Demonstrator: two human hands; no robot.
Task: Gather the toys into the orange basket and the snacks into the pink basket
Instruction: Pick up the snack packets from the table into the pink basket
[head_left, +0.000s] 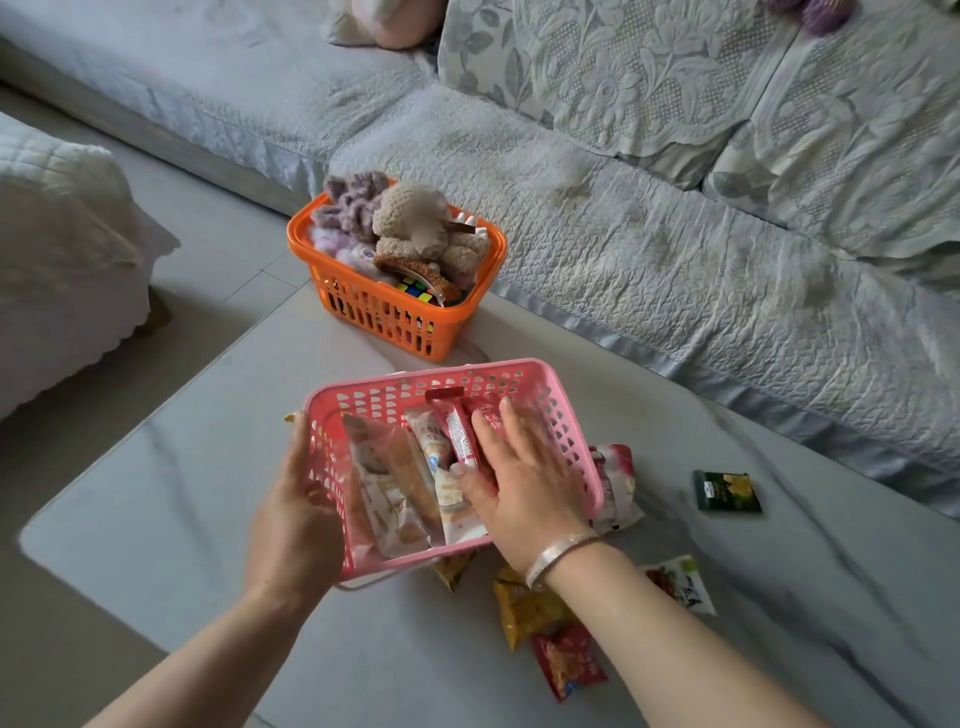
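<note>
We have the pink perforated plastic basket (540, 384) tilted up off the pale marble-patterned table (156, 493), our left hand (296, 499) curled round its left wall while our right hand (524, 473) lies inside with fingers spread fairly straight, pressing down on the red foil snack sachets (457, 431) beside the clear-wrapped pastry packets (395, 483). Whether the right thumb pinches a sachet we cannot quite tell, as motion blurs it. The basket looks light and a little springy, so the rim or wall is the sensible hold. The loose snacks near the basket on the table, the dark green square packet (727, 491), the yellow crisp bag (524, 608), the red crisp bag (566, 660) and the white-and-red wrapper (680, 582), should be light, crinkly and slippery; we would pinch each by a sealed edge rather than squeeze its middle. The orange slatted plastic basket (384, 317), already heaped with plush toys (415, 228), stands at the table's far end by the sofa.
</note>
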